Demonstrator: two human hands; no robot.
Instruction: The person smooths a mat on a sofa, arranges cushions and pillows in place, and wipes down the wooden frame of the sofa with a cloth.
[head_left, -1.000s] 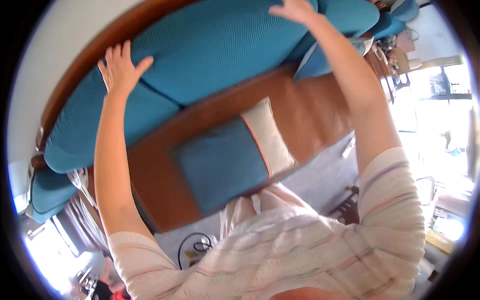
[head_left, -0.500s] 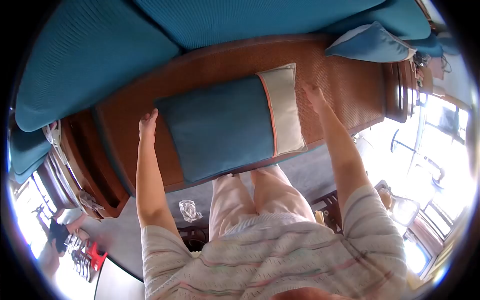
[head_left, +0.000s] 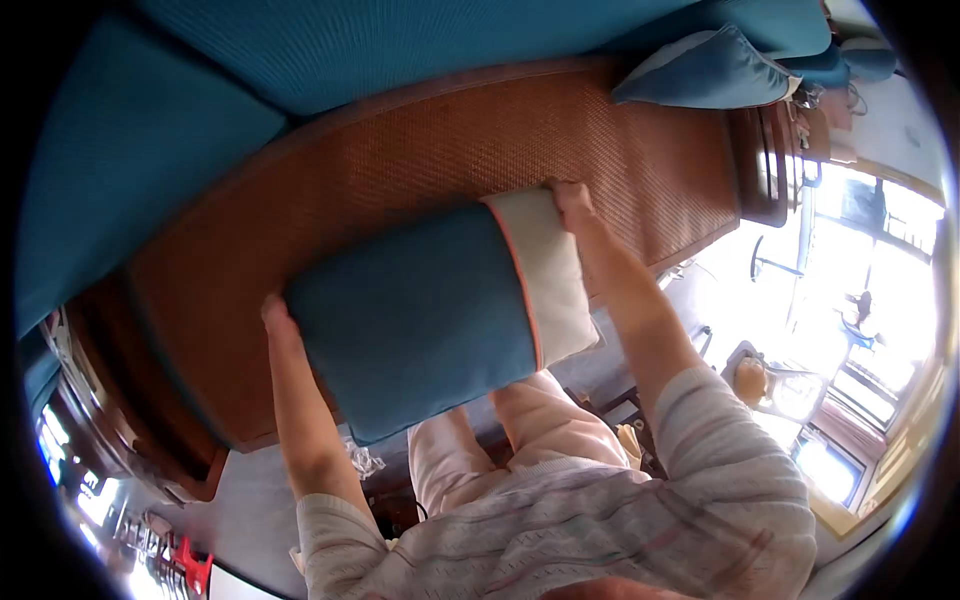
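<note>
A rectangular cushion, blue with a beige end band and orange piping, is held in front of my legs, its near edge overlapping them. My left hand grips the blue end by its far-left corner; the fingers are partly hidden behind it. At the far corner of the beige end, my right hand is closed on the fabric. Beneath and beyond the cushion is the brown woven sofa seat.
Teal backrest cushions line the far side of the sofa. Another blue cushion leans at the right end, near the wooden armrest. Crumpled clear plastic lies on the grey floor. A red stool stands at lower left.
Both hands have closed on the cushion's ends, where before they were apart from it. The cushion has come off the seat toward my body, and the view has shifted.
</note>
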